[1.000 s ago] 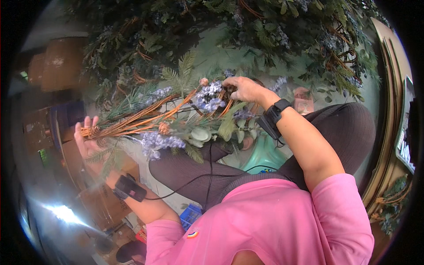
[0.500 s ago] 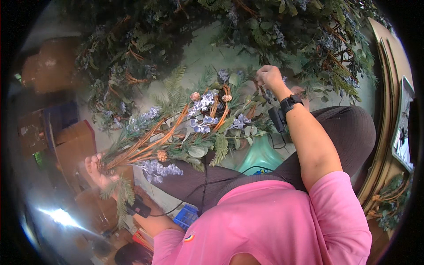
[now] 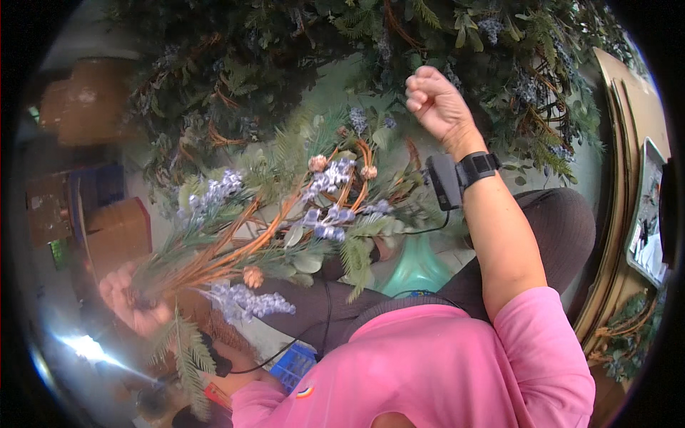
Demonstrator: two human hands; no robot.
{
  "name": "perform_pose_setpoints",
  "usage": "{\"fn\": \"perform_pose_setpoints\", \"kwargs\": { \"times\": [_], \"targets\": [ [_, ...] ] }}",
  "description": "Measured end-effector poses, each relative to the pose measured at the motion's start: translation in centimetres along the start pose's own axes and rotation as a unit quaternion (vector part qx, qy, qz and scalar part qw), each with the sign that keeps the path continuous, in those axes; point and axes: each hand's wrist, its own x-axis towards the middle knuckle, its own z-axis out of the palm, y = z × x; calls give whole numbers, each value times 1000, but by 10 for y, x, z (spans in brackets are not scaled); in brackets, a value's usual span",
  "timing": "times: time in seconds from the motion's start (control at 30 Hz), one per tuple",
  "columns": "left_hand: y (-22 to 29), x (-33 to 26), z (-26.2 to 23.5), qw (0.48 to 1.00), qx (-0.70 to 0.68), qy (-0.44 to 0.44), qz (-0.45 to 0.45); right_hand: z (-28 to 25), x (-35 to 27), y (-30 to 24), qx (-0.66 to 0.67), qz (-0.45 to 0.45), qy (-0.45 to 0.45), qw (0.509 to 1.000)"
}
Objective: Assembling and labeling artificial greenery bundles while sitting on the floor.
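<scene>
My left hand (image 3: 135, 299) is closed around the gathered end of a wreath (image 3: 250, 246) of brown vine twigs at the lower left. Green artificial leaves, fern fronds, pale purple berry sprays (image 3: 250, 301) and small tan cones (image 3: 253, 277) are set among the twigs, and the far side looks motion-blurred. My right hand (image 3: 439, 107) is raised beyond the wreath's right end, apart from it, with the fingers curled into a fist. Whatever it may hold is hidden. A black device (image 3: 446, 182) is strapped to my right wrist.
Piles of similar greenery (image 3: 235, 93) fill the far side. Cardboard boxes (image 3: 118, 235) stand at the left, and a blue plastic basket (image 3: 292, 367) lies by my left arm. Between my legs is a green plastic stool (image 3: 415, 267). Flat boards (image 3: 617, 178) and a tray (image 3: 646, 214) line the right.
My right hand has moved up and away from the wreath's right end, its fingers still curled. My left hand has shifted left and down with the twig end, and the wreath has tilted along with it.
</scene>
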Motion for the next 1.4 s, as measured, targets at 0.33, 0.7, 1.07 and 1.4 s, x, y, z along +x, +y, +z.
{"fn": "perform_pose_setpoints", "kwargs": {
  "times": [0.33,0.7,1.07,1.4],
  "targets": [
    [-29,-14,-5,972,-212,14,-103,-63,-15,60,-485,139,218,835],
    [-22,-13,0,972,-204,-17,-113,-90,11,121,-731,63,201,649],
    [-27,-23,10,975,-183,55,-112,-39,4,91,-775,-124,15,620],
    [-29,-29,13,979,-118,126,-105,-23,-6,58,-723,-141,165,655]
  ]
}}
